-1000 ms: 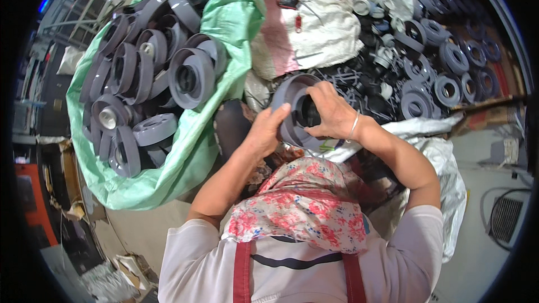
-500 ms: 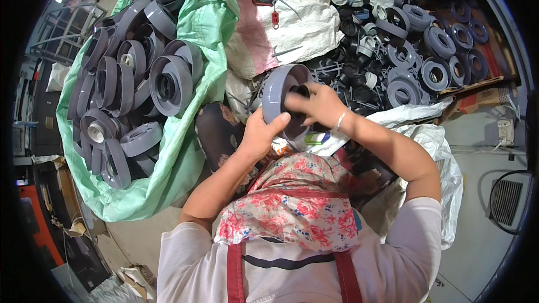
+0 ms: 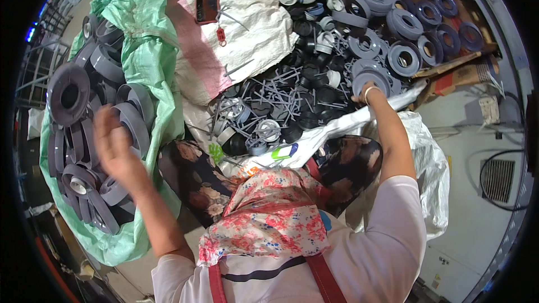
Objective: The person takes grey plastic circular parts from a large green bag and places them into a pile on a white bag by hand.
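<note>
My left hand (image 3: 115, 146) is held over the green sack (image 3: 154, 50) on the left, its fingers stretched out and apart, slightly smeared by motion. Just beyond its fingertips, a round grey plastic ring with a dark centre hole (image 3: 58, 101) is at the top of the sack's load, apart from the hand. Many similar grey rings (image 3: 106, 62) fill the sack. Over on the right, my right hand (image 3: 370, 94) has its fingers around the near edge of a wide grey plastic ring (image 3: 359, 78) on the pile; the fingertips are partly hidden.
Between my knees and the pile lie thin grey plastic sticks (image 3: 278, 92), black caps (image 3: 328, 95) and white caps (image 3: 268, 129). A phone (image 3: 208, 3) rests on a white woven sack (image 3: 247, 33). More rings (image 3: 447, 39) sit in a cardboard box at the far right.
The grey ring held between both hands has left them. My left hand has swung left over the green sack and opened; my right hand has reached right to another ring. The view has shifted.
</note>
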